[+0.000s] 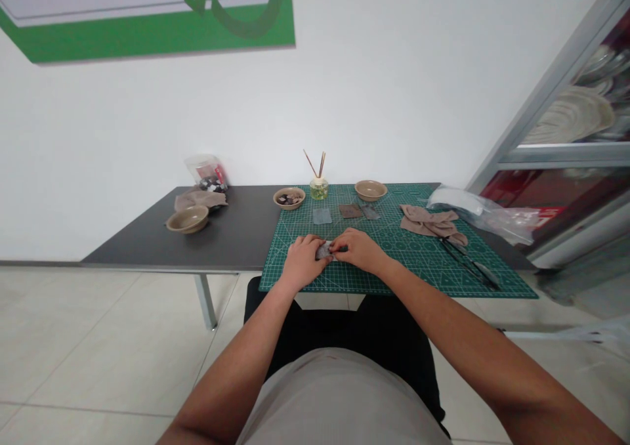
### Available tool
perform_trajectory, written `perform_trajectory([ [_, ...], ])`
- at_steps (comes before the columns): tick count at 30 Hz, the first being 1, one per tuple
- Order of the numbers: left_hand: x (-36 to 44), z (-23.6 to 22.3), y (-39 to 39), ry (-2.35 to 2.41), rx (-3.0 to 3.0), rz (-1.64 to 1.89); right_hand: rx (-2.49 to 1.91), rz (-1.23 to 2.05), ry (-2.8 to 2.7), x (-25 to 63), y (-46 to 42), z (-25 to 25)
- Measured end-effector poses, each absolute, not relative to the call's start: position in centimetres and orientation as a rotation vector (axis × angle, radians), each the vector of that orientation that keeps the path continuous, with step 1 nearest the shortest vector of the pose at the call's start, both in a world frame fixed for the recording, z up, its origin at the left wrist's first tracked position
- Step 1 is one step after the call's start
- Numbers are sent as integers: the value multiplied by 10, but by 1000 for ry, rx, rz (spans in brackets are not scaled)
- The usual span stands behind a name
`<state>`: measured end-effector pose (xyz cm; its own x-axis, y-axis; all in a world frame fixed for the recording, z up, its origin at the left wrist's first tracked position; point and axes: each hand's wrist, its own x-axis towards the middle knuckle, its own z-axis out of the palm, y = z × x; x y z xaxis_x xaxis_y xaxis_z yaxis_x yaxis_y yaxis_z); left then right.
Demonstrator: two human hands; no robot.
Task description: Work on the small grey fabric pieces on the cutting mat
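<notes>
In front of me on the green cutting mat (394,261) lies a small grey speckled flat piece (323,251). My left hand (304,260) presses it down, with fingers curled over its left side and the thumb at its lower edge. From the right, my right hand (361,248) pinches a small dark object (343,249) against the same piece; its kind is too small to tell. Just beyond my hands are a pale blue-grey square piece (322,216), a brown square piece (350,211) and a dark grey piece (370,211), all flat on the mat.
A bowl of dark and light bits (289,199), a reed diffuser (319,188) and another bowl (371,190) stand at the back. On the right lie a brown cloth (428,220), black-handled scissors (467,261) and a plastic bag (485,215). Farther left are a bowl (188,219) and a clear bag (209,172).
</notes>
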<state>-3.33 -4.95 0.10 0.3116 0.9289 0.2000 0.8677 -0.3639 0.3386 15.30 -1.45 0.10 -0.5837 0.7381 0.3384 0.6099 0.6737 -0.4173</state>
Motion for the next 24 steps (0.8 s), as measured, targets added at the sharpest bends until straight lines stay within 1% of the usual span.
perform_trajectory([
  [4,-33,1,-48,1684,2380,555,-1060,313,-2328,150,-9,-5],
  [8,-33,1,-50,1661,2393,562,-953,385,-2362,149,-10,-8],
  [12,-34,0,-50,1648,2416,577,-1023,430,-2307,158,-17,-4],
  [19,-35,0,-48,1640,2409,573,-1003,370,-2350,150,-12,-7],
  [24,-34,0,-49,1667,2383,601,-1113,262,-2182,149,-9,-15],
])
